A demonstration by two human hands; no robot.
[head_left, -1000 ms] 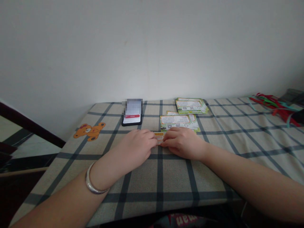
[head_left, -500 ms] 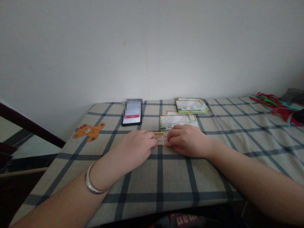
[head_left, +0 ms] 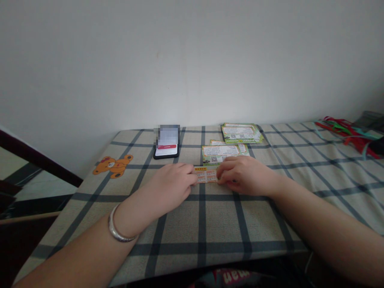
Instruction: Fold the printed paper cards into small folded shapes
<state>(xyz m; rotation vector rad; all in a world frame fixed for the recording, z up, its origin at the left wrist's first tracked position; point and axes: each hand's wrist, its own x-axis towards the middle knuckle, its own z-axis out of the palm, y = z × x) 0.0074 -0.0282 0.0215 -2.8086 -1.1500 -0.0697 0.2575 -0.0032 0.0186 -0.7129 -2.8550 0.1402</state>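
A small printed card [head_left: 206,176] with an orange heading and boxed rows lies on the tablecloth between my hands. At its left end, my left hand [head_left: 175,182], a silver bangle on the wrist, has its bent fingers closed on the edge. My right hand [head_left: 243,176] is curled over the right end, thumb and fingertips together at the edge. Just behind, green-bordered cards [head_left: 220,152] with QR codes overlap one another, partly covered by my right hand. My fingers and palms hide both ends of the small card.
A phone [head_left: 166,151] with a lit screen lies at the back left. Further back is a second stack of green cards [head_left: 240,133]. A flat orange bear figure [head_left: 113,167] is on the left side of the checked tablecloth [head_left: 186,228]. Red and green straps [head_left: 351,138] lie far right, and a wall [head_left: 192,64] rises behind.
My right hand has slid a little to the right along the small card, so more of its printed face shows. My left hand has stayed almost where it was.
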